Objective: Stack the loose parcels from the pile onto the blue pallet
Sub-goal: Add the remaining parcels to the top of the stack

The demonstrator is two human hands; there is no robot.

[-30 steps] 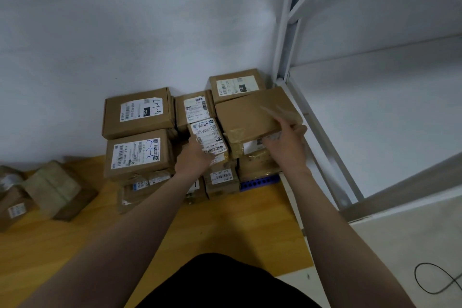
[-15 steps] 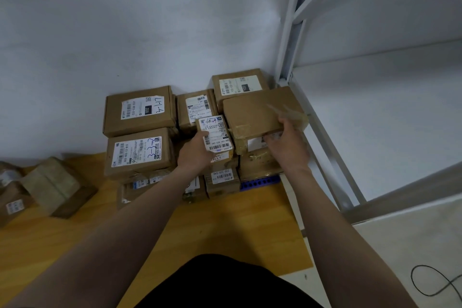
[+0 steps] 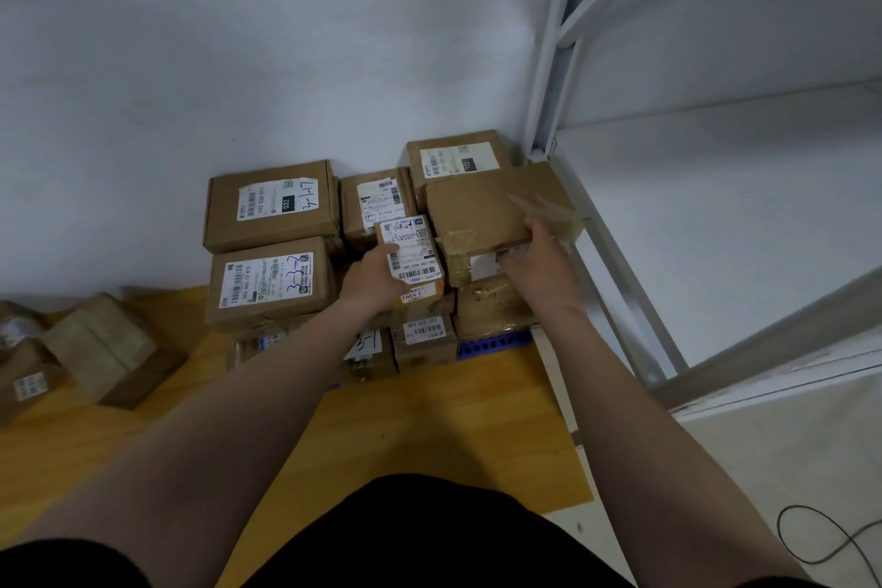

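Since a second ago the small box [image 3: 410,248] has swung from a slant to lie square beside the big box [image 3: 487,205]; the hands have barely shifted. At far left, loose parcels [image 3: 110,349] wait on the wooden floor [image 3: 429,434], well apart from the stack [image 3: 272,282]. The left hand [image 3: 377,286] grips the small box, thumb on its glossy label. The right hand [image 3: 539,267] clasps the big box's near edge by the crinkled tape. Both boxes sit atop the stack on the pallet [image 3: 496,341], of which only a perforated blue edge shows. The step likely goes best if each box is seated flat and flush, and let go only once neither rocks. The cardboard looks matte, stiff and square-cornered. A white metal rack [image 3: 620,253] stands just right.
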